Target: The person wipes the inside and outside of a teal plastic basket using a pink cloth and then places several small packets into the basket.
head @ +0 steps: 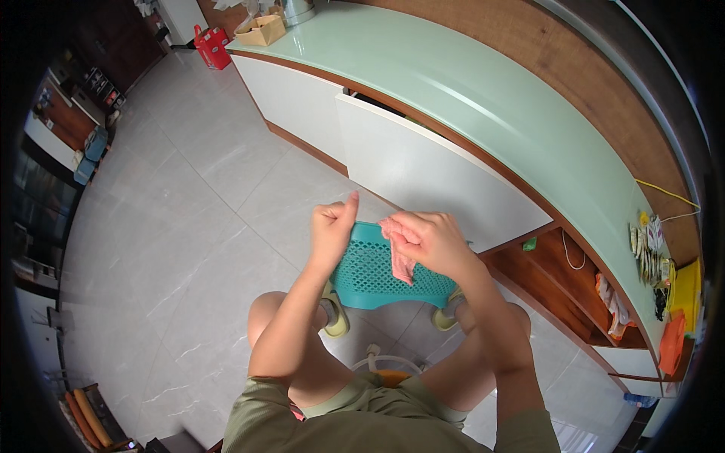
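A teal perforated plastic basket or stool [362, 266] is tilted between my knees, with its lattice side facing up at me. My left hand [332, 229] is curled at its upper left corner, thumb pointing up, and appears to grip the edge. In my right hand [433, 240] is a pink cloth [403, 266], pinched between thumb and fingers. One end of the cloth hangs down over the lattice, and another part touches the top rim. My right hand and forearm hide the upper right of the teal piece.
A white sliding drawer front [430, 164] stands partly pulled out under the pale green glass counter [408, 68]. An open wooden shelf [544, 277] lies to my right. Yellow-green slippers [338, 323] are on my feet. A red box [212, 48] stands on the tiled floor beyond.
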A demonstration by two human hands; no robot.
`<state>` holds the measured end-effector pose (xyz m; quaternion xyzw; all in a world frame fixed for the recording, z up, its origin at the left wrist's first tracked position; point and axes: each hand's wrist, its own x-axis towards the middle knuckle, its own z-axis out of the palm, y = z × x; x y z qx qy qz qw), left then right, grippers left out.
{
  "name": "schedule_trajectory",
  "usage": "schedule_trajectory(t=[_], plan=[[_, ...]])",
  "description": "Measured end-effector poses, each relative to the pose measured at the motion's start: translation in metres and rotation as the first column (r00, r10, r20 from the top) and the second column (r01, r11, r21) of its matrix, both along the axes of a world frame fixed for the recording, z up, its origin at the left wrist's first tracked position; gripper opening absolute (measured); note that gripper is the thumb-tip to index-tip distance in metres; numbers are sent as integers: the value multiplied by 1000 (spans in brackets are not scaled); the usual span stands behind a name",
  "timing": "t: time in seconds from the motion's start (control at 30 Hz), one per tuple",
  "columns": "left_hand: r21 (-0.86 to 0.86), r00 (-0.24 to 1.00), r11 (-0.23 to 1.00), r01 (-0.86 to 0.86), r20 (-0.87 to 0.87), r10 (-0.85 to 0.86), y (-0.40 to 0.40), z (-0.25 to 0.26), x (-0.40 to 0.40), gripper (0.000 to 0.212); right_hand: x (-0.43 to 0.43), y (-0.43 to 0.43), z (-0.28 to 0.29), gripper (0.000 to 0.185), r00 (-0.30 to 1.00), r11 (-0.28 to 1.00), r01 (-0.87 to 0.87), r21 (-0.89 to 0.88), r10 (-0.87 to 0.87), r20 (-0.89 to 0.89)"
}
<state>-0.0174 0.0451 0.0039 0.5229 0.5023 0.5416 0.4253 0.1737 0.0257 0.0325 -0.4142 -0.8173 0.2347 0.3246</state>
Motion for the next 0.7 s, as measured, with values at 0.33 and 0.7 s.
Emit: schedule_trajectory(t=[0.33, 0.7], plan=[[70, 987, 992, -108, 128, 99, 7, 18, -57, 55, 41, 6, 2, 22, 999, 999, 31, -9, -32, -33], [278, 800, 941, 194, -600, 12, 3, 12, -26, 25, 23, 6, -7, 22, 996, 996, 65, -57, -61, 71]])
